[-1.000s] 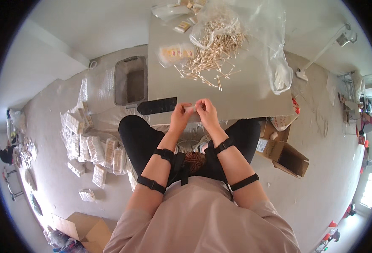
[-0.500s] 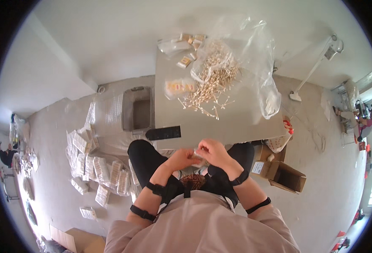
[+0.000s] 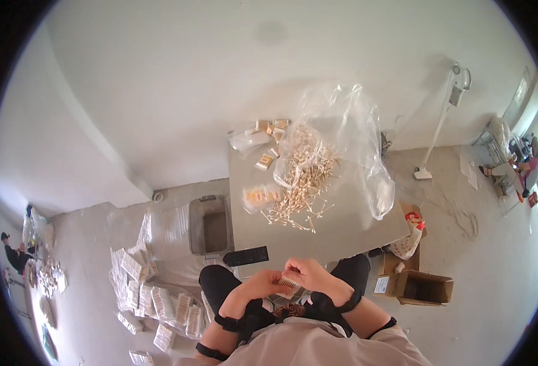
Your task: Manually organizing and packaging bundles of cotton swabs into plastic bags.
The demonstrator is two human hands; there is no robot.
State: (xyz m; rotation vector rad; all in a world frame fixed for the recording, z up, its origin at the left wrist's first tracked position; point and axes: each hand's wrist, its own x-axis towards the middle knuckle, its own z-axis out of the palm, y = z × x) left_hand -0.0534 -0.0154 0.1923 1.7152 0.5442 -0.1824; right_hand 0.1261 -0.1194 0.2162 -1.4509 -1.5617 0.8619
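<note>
Over my lap, just in front of the table's near edge, a small clear pack of cotton swabs point(image 3: 289, 287) sits between my hands. My left hand point(image 3: 263, 285) is closed round its left side. The bent fingers of my right hand point(image 3: 310, 274) pinch at its upper right; exactly what they grip there is partly hidden. Beyond them, a loose heap of cotton swabs point(image 3: 299, 201) spills from a large clear plastic bag point(image 3: 360, 152) on the grey table point(image 3: 342, 235). Left of the heap lies a clear packet with yellow and red marks point(image 3: 260, 196).
Several small swab packs point(image 3: 264, 161) lie at the table's far left. A black flat strip point(image 3: 246, 256) rests at its near left corner. A grey bin point(image 3: 210, 226) and stacked white packs point(image 3: 171, 303) are on the left floor, a cardboard box point(image 3: 424, 287) on the right.
My view has tilted up, so the table and hands appear lower. The pack between my hands shows more plainly; both hands stay together on it.
</note>
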